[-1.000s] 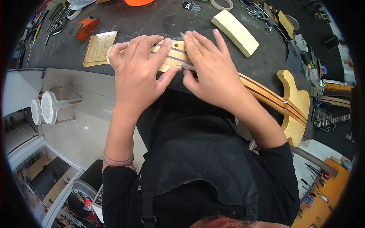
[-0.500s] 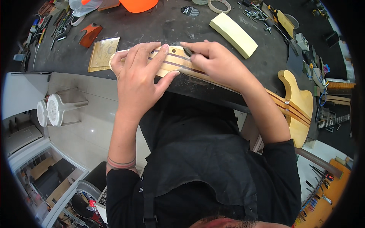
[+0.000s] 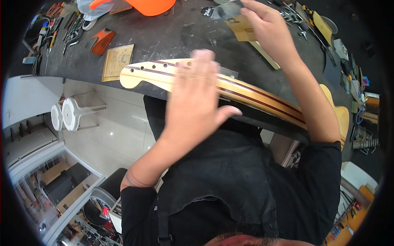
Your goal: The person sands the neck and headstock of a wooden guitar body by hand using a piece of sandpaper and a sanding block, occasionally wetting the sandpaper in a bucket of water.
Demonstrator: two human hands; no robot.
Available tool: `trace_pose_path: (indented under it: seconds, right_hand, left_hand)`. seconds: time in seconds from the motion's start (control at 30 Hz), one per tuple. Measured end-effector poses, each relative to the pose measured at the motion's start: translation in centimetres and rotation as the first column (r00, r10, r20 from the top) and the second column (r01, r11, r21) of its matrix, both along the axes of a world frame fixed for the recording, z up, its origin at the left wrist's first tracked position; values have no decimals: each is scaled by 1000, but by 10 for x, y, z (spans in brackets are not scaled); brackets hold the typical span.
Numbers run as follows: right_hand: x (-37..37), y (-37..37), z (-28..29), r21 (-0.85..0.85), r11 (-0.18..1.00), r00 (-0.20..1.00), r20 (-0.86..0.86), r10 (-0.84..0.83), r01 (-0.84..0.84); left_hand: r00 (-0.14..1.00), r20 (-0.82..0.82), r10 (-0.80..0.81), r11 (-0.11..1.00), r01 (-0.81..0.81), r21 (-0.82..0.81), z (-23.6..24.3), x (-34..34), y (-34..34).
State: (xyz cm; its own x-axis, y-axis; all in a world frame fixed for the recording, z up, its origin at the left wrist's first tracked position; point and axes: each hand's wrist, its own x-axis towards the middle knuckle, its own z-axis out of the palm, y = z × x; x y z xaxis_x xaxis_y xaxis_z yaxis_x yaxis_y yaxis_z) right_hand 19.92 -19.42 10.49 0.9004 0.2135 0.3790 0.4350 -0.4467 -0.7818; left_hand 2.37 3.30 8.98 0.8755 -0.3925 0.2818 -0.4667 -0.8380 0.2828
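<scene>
A pale wooden guitar neck (image 3: pixel 266 102) with dark stripes runs along the bench's near edge, its headstock (image 3: pixel 131 80) with several holes at left and its body (image 3: pixel 341 115) at right, partly behind my right forearm. My left hand (image 3: pixel 191 102), motion-blurred, lies over the neck beside the headstock, fingers stretched out and thumb apart. My right hand (image 3: pixel 266 28) is raised over the far side of the bench, pinching a creased sheet of sandpaper (image 3: pixel 239 29), dark on one face and tan on the other. A pale yellow block (image 3: pixel 266 59) lies partly hidden beneath that hand and sheet.
On the dark bench (image 3: pixel 172 41) are an orange neck support (image 3: pixel 102 41), a tan flat packet (image 3: pixel 117 61), a larger orange object (image 3: pixel 152 6) and scattered tools (image 3: pixel 72 28). White stools (image 3: pixel 74 115) stand on the tiled floor at left; a glass-topped cabinet (image 3: pixel 61 188) is lower left.
My right hand has lifted from the neck and moved up and right with the sheet. My left hand has slid right, away from the headstock's tip, and its fingers have straightened.
</scene>
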Motion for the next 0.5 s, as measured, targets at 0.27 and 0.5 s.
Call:
trace_pose_path:
  seconds: [0.27, 0.5]
  right_hand:
    - [-9, -65, -11, 357, 928, 924, -381, 42, 105]
    - [-23, -98, -5, 330, 936, 843, -533, 75, 125]
  left_hand:
    - [975, -101, -199, 980, 195, -45, 10, -11, -27]
    - [982, 16, 187, 925, -182, 333, 24, -7, 64]
